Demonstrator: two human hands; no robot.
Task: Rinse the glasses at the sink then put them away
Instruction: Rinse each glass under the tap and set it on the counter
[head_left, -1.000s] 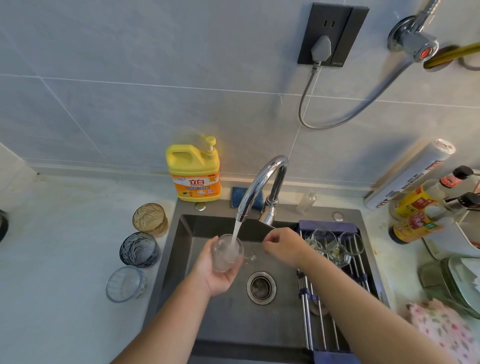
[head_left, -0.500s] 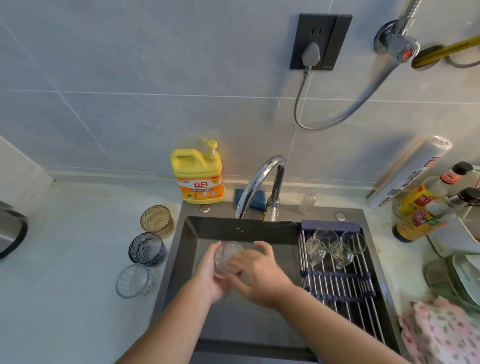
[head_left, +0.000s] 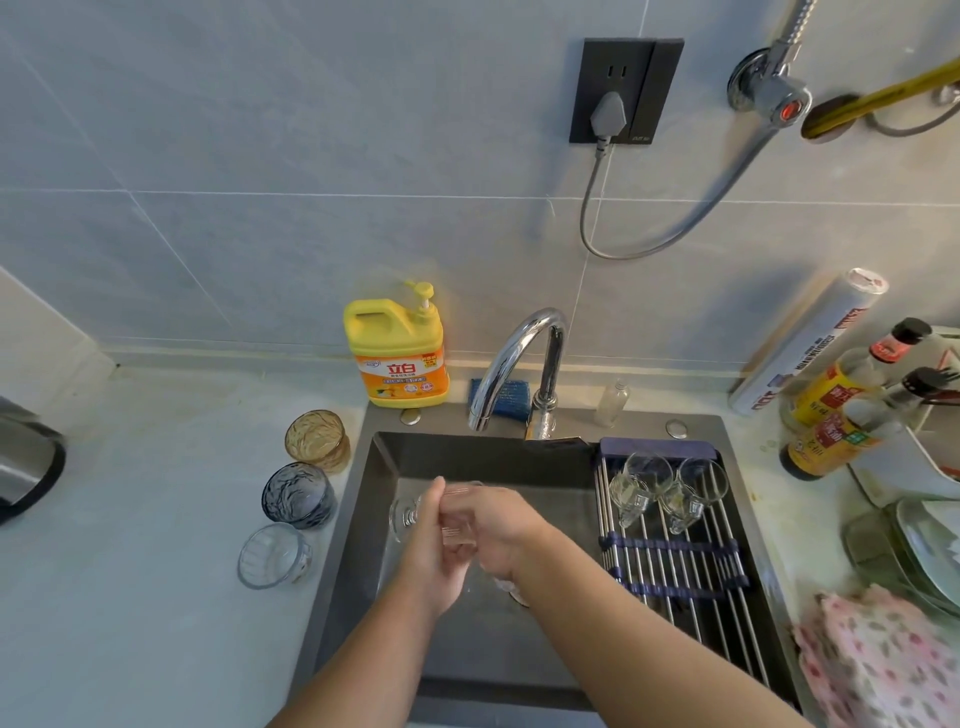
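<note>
Over the sink (head_left: 363, 499), both hands clasp one clear glass (head_left: 457, 512) tipped sideways: left hand (head_left: 434, 545) cupping it, right hand (head_left: 498, 525) wrapped over (motion blurs it). Two rinsed glasses (head_left: 657, 491) lie on the rack (head_left: 675, 551).

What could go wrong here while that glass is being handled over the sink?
The clear glass, probably wet, lies sideways between the left hand and right hand; it might slip into the hard sink. The drying rack already holds small glasses, so setting another down could knock them.
</note>
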